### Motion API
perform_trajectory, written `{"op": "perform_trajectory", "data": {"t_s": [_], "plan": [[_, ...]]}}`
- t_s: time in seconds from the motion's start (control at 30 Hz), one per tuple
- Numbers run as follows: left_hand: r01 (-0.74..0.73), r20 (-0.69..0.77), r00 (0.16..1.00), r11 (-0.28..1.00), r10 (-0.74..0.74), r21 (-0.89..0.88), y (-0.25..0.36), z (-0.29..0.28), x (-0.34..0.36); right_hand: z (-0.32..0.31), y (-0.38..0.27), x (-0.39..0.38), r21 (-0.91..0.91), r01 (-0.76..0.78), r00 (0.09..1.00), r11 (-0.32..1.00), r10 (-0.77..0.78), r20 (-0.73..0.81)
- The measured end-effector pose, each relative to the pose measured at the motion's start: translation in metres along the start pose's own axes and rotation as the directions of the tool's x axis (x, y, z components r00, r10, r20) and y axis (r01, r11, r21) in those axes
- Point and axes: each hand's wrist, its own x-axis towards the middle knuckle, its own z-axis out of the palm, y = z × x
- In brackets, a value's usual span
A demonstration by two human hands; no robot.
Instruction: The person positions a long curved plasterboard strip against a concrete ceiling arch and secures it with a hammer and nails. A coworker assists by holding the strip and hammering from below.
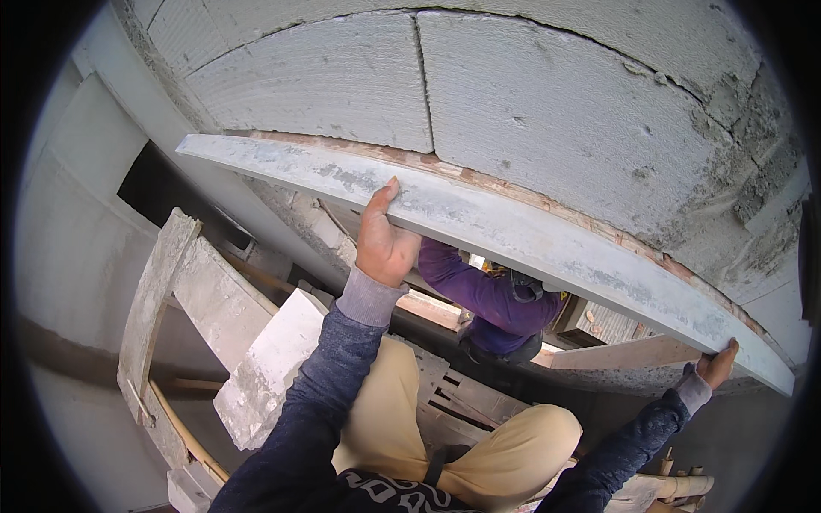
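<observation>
A long, pale, smeared straight bar runs across the view against a cracked wall of pale blocks, with a rough reddish-brown strip showing along its upper edge. My left hand grips the bar left of centre, thumb on its face and fingers hidden underneath. Near the bar's right end, my right hand is closed round its lower edge. Beyond my left hand, below the bar, is a co-worker in a purple top, whose hands I cannot make out.
Rough scaffold boards and a chunky white block lie at lower left, beside my knees. Bamboo poles show at lower right. A dark opening sits in the grey wall at left. A slatted platform lies below me.
</observation>
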Motion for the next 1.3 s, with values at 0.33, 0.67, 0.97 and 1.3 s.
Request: {"op": "perform_trajectory", "data": {"t_s": [0.33,0.67,0.97,1.3], "plan": [[0.03,0.052,0.998,0.998,-0.028,-0.055,0.0,-0.011,0.003,0.008,-0.004,-0.008,-0.006,-0.045,0.997,0.999,0.045,-0.066],[0.039,0.051,0.998,0.999,-0.037,-0.032,-0.001,-0.006,0.001,0.008,-0.003,-0.007,-0.011,-0.03,0.995,0.999,0.029,-0.091],[-0.149,0.181,0.978,0.96,0.106,0.239,-0.004,-0.015,0.004,0.013,-0.006,-0.017,-0.038,-0.062,0.993,0.997,0.057,-0.107],[-0.116,0.081,0.989,0.989,0.124,-0.096,-0.014,0.009,0.0,0.026,-0.002,-0.018,0.019,0.056,0.99,0.998,-0.053,-0.129]]}}
